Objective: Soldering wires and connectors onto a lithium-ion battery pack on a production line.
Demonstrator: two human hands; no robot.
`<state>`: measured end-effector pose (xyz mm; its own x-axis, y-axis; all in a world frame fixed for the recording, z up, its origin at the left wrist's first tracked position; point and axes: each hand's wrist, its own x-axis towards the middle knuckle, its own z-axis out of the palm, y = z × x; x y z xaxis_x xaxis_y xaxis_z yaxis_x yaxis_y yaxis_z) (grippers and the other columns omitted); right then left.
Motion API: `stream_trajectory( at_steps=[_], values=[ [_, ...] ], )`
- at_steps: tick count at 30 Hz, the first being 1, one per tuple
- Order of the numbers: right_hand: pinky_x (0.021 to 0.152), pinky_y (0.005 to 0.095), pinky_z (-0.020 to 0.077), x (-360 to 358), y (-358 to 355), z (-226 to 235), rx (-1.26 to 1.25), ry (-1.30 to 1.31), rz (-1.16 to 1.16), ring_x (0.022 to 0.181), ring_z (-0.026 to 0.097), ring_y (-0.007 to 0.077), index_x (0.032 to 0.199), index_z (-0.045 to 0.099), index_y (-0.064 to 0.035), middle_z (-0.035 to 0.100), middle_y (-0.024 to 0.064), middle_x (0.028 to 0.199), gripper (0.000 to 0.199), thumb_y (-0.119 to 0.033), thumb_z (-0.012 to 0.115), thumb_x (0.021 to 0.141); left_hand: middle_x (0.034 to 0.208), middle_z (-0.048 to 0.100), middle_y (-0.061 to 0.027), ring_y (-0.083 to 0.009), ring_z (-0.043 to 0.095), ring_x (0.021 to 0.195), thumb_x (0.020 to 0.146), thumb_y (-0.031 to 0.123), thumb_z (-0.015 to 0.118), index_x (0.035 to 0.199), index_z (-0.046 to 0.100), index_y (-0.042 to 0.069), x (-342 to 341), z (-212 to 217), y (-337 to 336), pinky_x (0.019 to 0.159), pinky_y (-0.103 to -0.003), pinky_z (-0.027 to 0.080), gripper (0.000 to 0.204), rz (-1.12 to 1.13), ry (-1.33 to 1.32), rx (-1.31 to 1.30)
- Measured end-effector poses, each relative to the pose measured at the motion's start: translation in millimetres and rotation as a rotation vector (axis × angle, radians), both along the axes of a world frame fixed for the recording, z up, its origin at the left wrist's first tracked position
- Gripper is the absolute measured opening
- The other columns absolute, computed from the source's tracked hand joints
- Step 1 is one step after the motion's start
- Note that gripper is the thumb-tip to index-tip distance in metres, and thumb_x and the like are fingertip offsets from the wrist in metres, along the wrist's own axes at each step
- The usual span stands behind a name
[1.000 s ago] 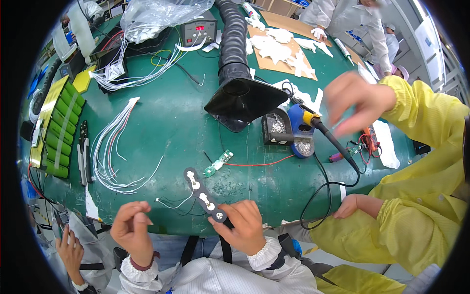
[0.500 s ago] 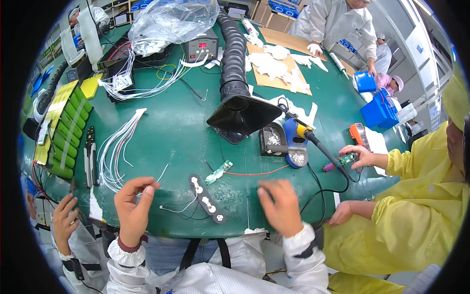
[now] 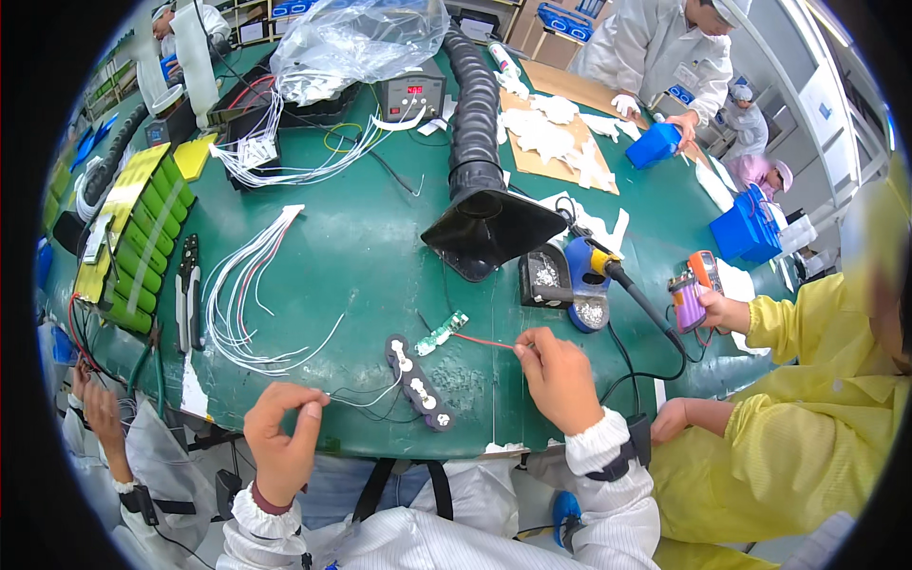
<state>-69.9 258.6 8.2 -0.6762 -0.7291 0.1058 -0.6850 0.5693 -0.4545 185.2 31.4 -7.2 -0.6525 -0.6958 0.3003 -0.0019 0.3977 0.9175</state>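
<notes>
My left hand [image 3: 283, 442] pinches the end of a thin white wire [image 3: 370, 404] beside a dark strip [image 3: 418, 385] with white patches along it. To the right, the thumb and forefinger of my right hand [image 3: 559, 378] are closed on a red wire [image 3: 486, 341]. That wire runs left to a small green circuit board [image 3: 443, 332], which lies just above the strip. Thin dark wires trail on the table between the strip and my left hand. My fingertips partly hide both wire ends.
A soldering iron [image 3: 617, 271] rests in its blue holder beyond my right hand. The black fume hood [image 3: 494, 228] hangs over the middle. Left are white wires [image 3: 233, 294], wire strippers [image 3: 188, 294] and a green battery pack [image 3: 142, 237]. A yellow-sleeved co-worker holds a purple pack [image 3: 688, 302] at right.
My right hand has closed on the red wire and my left on the white wire's end. The view has shifted slightly. The right co-worker's purple pack is raised; the far worker's blue box is tilted.
</notes>
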Motion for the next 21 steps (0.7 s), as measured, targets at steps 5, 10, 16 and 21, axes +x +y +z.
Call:
stream_trajectory(
  at_steps=[5, 10, 16, 21],
  values=[
    [0.077, 0.0325, 0.0519, 21.2, 29.5, 12.0, -0.316, -1.098, 0.038, 0.084, 0.068, 0.0216, 0.115, 0.062, 0.0015, 0.071, 0.0128, 0.098, 0.021, -0.003, 0.05, 0.098, 0.082, 0.072, -0.0085, -0.0257, 0.066, 0.073, 0.076, -0.003, 0.067, 0.088, 0.069, 0.003, 3.4, 3.2, 23.4, 0.07, -0.035, 0.052, 0.013, -0.16, 0.017, -0.229],
    [0.082, 0.0363, 0.0562, 40.3, 50.7, 2.5, -0.903, -1.256, 0.157, 0.089, 0.07, 0.0251, 0.118, 0.064, 0.007, 0.071, 0.0185, 0.109, 0.024, -0.002, 0.059, 0.097, 0.081, 0.073, -0.007, -0.024, 0.067, 0.07, 0.076, 0.001, 0.071, 0.087, 0.07, 0.005, -7.9, -5.9, 64.6, 0.065, -0.036, 0.051, 0.012, -0.452, 0.052, -0.246],
    [0.064, 0.0336, 0.0537, 59.8, 61.9, 1.7, -0.736, -0.371, 0.045, 0.069, 0.067, 0.0216, 0.101, 0.069, 0.0041, 0.072, 0.0153, 0.084, 0.013, -0.004, 0.06, 0.097, 0.084, 0.072, -0.0079, -0.0232, 0.067, 0.069, 0.073, 0.0, 0.078, 0.096, 0.072, 0.004, -29.7, 2.9, 95.2, 0.06, -0.033, 0.052, 0.025, -0.598, 0.183, -0.168],
    [0.054, 0.0347, 0.0455, 78.6, 50.2, 9.3, -0.543, -0.057, 0.137, 0.056, 0.059, 0.0245, 0.082, 0.066, -0.0005, 0.066, 0.0095, 0.072, 0.012, -0.008, 0.067, 0.092, 0.093, 0.072, -0.0102, -0.017, 0.067, 0.07, 0.077, -0.002, 0.077, 0.109, 0.07, -0.001, -44.1, 29.5, 111.7, 0.059, -0.029, 0.053, 0.033, -0.519, 0.116, 0.012]
  ],
)
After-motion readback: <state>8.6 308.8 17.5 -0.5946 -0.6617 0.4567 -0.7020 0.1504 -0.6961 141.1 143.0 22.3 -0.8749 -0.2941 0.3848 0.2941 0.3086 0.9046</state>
